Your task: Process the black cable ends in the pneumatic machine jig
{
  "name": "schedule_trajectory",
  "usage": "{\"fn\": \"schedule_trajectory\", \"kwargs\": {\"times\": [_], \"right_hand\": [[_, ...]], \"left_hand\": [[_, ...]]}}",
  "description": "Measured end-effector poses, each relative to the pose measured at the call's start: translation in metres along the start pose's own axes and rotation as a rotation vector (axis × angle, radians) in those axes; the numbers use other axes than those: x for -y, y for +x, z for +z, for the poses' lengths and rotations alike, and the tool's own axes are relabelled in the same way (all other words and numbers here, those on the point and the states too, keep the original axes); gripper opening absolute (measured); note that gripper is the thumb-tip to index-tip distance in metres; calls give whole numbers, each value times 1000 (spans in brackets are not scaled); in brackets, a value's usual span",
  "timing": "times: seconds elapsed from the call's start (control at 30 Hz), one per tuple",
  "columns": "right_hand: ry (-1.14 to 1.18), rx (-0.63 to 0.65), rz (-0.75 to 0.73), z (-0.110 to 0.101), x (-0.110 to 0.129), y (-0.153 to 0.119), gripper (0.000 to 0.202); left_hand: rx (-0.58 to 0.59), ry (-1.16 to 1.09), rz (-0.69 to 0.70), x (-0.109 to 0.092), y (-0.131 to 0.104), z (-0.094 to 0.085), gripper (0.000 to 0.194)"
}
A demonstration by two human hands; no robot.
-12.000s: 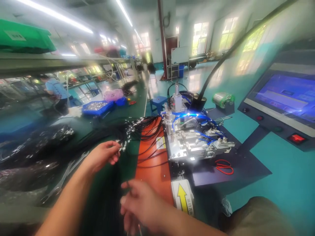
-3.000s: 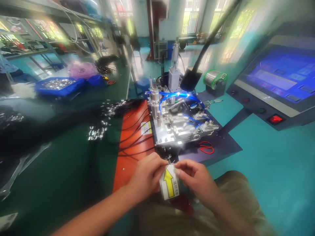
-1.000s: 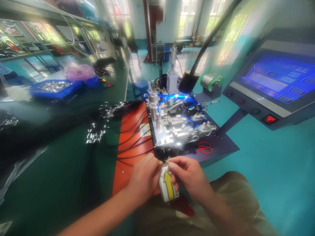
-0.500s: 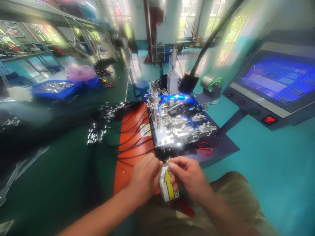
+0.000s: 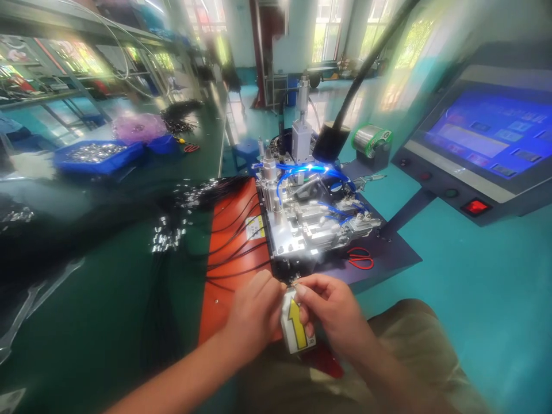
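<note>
My left hand [image 5: 257, 307] is closed in a pinch at the near edge of a metal machine [image 5: 310, 213]. Close beside it, my right hand [image 5: 325, 302] pinches with thumb and forefinger at the same spot. What the fingertips hold is too small to name. Just below them is a white label with a yellow arrow [image 5: 296, 325], partly covered by my right fingers. Several black cables [image 5: 237, 249] run across the orange plate [image 5: 224, 305] on the left, up to the machine's side.
Red-handled scissors [image 5: 360, 259] lie right of the machine. A monitor [image 5: 487, 132] stands at the right, near a solder spool [image 5: 371, 141]. Cable bundles with metal ends [image 5: 168, 233], wrenches [image 5: 32, 299] and a blue tray [image 5: 97, 158] of small metal parts are on the left.
The view has shifted slightly. Both hands remain together at the same place, with almost no visible movement.
</note>
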State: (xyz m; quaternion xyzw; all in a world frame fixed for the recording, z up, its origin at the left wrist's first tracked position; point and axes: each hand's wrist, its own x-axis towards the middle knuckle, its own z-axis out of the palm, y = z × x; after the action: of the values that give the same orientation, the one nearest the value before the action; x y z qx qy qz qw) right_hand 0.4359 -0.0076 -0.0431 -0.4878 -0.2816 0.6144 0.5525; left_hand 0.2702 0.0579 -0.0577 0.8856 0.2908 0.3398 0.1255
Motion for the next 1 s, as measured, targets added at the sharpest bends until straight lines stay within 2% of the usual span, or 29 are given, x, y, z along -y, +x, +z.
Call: {"fn": "schedule_trajectory", "kwargs": {"times": [0.43,0.87,1.0], "right_hand": [[34,-38,-35,3,-7,-1,30],[62,-72,-15,5,-10,-4,32],[28,-53,14,0,-4,-7,33]], "left_hand": [[35,-110,-45,-3,0,-2,5],[170,-222,9,-5,5,-10,9],[150,-168,51,-4,6,-9,9]]}}
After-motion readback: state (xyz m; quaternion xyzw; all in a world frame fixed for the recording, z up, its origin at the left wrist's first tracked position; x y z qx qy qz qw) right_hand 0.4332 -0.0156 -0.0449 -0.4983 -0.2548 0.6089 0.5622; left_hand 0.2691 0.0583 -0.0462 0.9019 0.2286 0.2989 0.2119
